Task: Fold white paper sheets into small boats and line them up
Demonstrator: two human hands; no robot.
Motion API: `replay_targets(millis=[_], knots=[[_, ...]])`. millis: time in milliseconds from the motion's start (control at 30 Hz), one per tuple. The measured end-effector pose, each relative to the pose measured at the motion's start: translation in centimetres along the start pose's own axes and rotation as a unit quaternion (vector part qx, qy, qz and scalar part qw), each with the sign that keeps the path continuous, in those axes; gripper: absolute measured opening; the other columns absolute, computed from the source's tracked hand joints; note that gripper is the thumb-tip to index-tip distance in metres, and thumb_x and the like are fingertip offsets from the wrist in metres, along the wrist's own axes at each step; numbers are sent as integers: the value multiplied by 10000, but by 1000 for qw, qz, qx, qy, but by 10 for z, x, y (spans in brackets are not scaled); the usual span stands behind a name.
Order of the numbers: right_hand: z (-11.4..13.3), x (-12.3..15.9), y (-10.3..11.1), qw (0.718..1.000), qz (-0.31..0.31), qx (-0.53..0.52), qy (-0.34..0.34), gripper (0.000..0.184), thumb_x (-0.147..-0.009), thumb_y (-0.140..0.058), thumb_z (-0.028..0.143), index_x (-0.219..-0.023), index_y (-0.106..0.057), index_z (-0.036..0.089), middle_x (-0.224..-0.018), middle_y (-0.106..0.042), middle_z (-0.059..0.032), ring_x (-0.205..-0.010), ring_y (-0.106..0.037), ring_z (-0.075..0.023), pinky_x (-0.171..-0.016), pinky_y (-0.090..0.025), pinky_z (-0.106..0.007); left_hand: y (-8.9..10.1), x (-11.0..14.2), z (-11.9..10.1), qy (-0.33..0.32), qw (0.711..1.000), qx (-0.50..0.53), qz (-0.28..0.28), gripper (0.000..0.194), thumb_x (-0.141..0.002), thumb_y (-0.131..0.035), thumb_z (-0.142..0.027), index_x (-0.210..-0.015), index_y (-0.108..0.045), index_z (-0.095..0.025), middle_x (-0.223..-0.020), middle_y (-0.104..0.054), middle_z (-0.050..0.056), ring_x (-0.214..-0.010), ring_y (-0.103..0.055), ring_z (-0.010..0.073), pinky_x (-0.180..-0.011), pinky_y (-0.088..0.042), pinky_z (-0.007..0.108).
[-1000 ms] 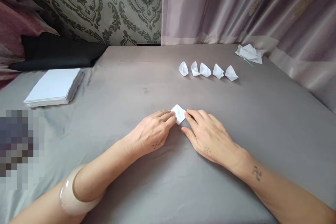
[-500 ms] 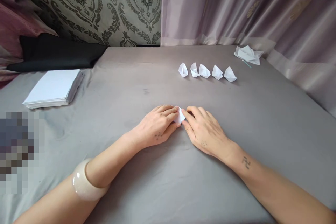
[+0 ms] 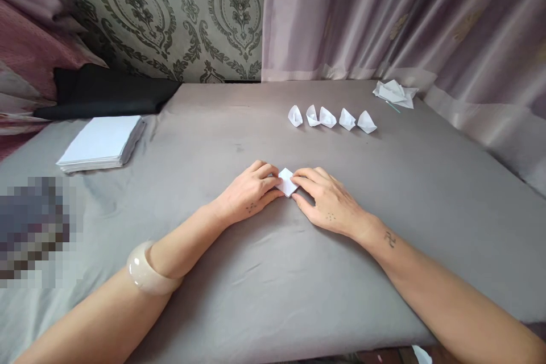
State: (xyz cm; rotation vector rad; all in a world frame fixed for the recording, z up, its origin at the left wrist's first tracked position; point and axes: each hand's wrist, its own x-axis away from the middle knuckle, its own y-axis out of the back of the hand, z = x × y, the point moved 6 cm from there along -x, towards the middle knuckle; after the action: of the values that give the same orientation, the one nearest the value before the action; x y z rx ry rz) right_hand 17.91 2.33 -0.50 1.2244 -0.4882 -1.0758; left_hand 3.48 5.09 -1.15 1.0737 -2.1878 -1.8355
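A small folded piece of white paper (image 3: 286,182), diamond-shaped, lies on the grey cloth between my hands. My left hand (image 3: 251,189) pinches its left corner, thumb at the lower edge and fingers on top. On the opposite corner my right hand (image 3: 321,196) presses index finger and thumb, the other fingers curled behind. Beyond my hands, several folded white paper boats stand in a row, among them a leftmost boat (image 3: 295,116) and a rightmost boat (image 3: 367,122).
A thick stack of white paper (image 3: 100,139) lies at the left, near a black cloth (image 3: 111,91). White paper pieces (image 3: 394,92) and a thin pale-green stick (image 3: 393,107) are at the far right. A blurred-out object (image 3: 32,230) sits at the left edge. Curtains (image 3: 341,17) hang behind.
My fingers have drawn apart toward the corners, so more of the folded paper shows, now as a clear diamond. The view has shifted slightly.
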Motion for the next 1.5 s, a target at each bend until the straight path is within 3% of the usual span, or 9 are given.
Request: replay_targets(millis=[133, 367, 467, 600, 733, 1000, 1367, 1500], knots=[[-3, -1, -1, 1000, 2, -8, -7, 207, -884, -561, 281, -1069, -631, 218, -1139, -628, -66, -951, -559, -217, -790, -475, -351, 2, -1, -2, -2, 1000, -27, -10, 301, -975, -409, -331, -995, -647, -147, -967, -640, 106, -880, -555, 195, -801, -500, 339], [-6, -4, -2, 999, -27, -12, -17, 167, -917, -514, 245, -990, -661, 213, -1087, -661, -45, -915, -567, -193, -732, -470, -317, 2, -1, -2, 42, 999, -32, -10, 292, -982, -372, -262, -955, -644, -159, -960, -653, 92, -871, -562, 198, -782, -494, 335], [-9, -5, -3, 997, -42, -38, -45, 220, -945, -461, 228, -900, -676, 214, -1034, -679, -26, -890, -574, -172, -708, -466, -298, 0, 0, 6, 127, 991, 26, -33, 243, -954, -440, -274, -895, -659, -185, -958, -650, 72, -881, -561, 200, -769, -495, 333], [-14, -7, -3, 989, -62, -88, -98, 226, -931, -486, 233, -803, -671, 214, -986, -678, -22, -888, -583, -167, -726, -462, -294, -3, 4, 20, 282, 951, 120, -45, 178, -879, -570, -318, -799, -675, -198, -949, -625, 62, -909, -566, 212, -765, -493, 338], [-20, -11, -4, 977, -72, -129, -151, 223, -914, -498, 240, -753, -648, 203, -967, -649, -32, -829, -598, -155, -712, -457, -289, -5, 3, 24, 346, 924, 158, -48, 171, -857, -589, -310, -771, -666, -183, -965, -594, 75, -938, -548, 225, -783, -480, 359], [-24, -18, -9, 972, -66, -111, -197, 225, -892, -513, 279, -690, -563, 194, -976, -585, -30, -658, -552, -111, -644, -438, -284, -8, 3, 25, 376, 912, 155, -47, 181, -854, -581, -284, -717, -619, -172, -968, -553, 78, -950, -499, 224, -833, -445, 370], [-29, -20, -11, 970, -42, -92, -219, 239, -877, -544, 299, -661, -528, 198, -968, -562, -31, -642, -557, -112, -645, -447, -282, -7, 3, 27, 398, 903, 155, -40, 178, -844, -595, -299, -715, -624, -180, -968, -549, 73, -963, -481, 233, -814, -445, 363], [-30, -21, -10, 971, -24, -95, -217, 233, -883, -538, 287, -669, -511, 197, -979, -551, -36, -663, -562, -117, -648, -451, -280, -8, 4, 27, 384, 912, 140, -39, 174, -848, -602, -304, -727, -607, -178, -948, -548, 70, -928, -483, 224, -801, -448, 357]])
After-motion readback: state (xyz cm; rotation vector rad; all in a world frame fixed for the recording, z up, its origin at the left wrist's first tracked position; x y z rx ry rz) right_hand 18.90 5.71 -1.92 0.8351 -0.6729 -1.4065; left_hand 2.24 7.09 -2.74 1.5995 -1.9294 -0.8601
